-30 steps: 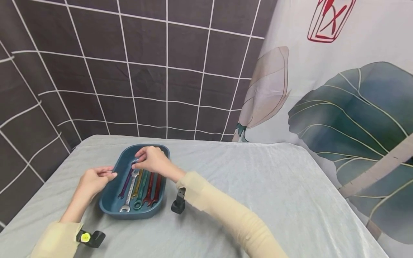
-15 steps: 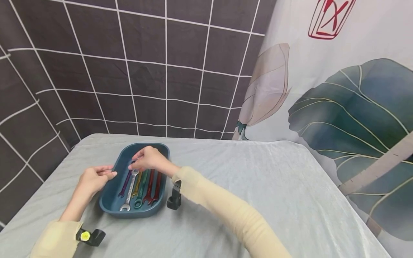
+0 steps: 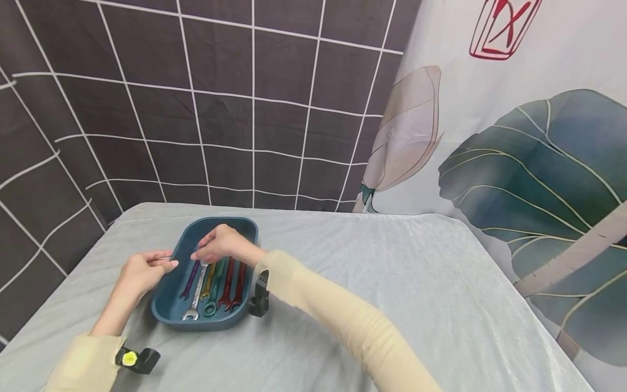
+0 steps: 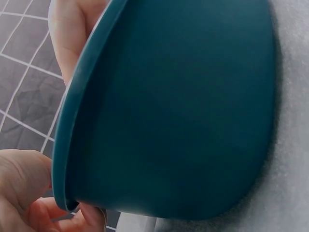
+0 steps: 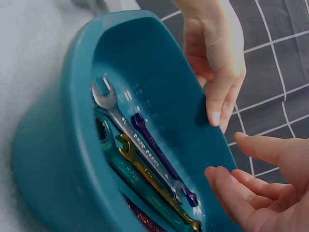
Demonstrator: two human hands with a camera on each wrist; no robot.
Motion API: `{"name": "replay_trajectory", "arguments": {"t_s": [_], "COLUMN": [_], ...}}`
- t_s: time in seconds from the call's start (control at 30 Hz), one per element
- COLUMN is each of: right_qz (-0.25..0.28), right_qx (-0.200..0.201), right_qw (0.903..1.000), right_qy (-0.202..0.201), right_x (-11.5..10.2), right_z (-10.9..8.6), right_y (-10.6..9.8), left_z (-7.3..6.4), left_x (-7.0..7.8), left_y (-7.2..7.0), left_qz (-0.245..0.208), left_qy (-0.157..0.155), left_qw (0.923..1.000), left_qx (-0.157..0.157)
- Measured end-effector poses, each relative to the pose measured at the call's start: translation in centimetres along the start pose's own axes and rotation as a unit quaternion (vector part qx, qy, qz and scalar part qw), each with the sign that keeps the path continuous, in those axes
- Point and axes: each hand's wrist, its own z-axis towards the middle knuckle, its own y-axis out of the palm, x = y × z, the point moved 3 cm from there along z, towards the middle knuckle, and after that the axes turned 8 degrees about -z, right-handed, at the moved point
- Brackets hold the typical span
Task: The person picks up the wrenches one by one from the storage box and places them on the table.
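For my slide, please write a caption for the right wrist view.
Wrenches in a teal tub, left hand gripping its rim, right hand hovering nearby, holding nothing.

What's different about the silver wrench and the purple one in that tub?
The silver wrench is bare-metal coloured, while the purple wrench is deep violet. The silver wrench looks longer and broader; the purple wrench looks shorter and slimmer. The purple wrench lies nearer the wall held by the left hand; the silver wrench lies between it and the gold wrench. Both lie lengthwise inside the blue tub.
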Motion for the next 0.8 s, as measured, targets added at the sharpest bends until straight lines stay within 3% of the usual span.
{"name": "replay_trajectory", "arguments": {"t_s": [0.17, 0.37, 0.8], "right_qz": [0.067, 0.155, 0.149], "right_qx": [-0.025, -0.083, -0.077], "right_qw": [0.9973, 0.9834, 0.9819], "right_qy": [0.019, 0.044, 0.087], "right_x": [0.2, 0.5, 0.8], "right_z": [0.5, 1.1, 2.0], "right_y": [0.4, 0.8, 1.5], "left_z": [0.0, 0.1, 0.2], "left_x": [-0.2, -0.4, -0.6], "left_y": [-0.1, -0.2, 0.0], "left_qz": [-0.010, -0.014, -0.030], "left_qy": [-0.007, -0.020, -0.015], "left_qw": [0.9999, 0.9997, 0.9994], "left_qx": [-0.001, 0.003, -0.005]}}
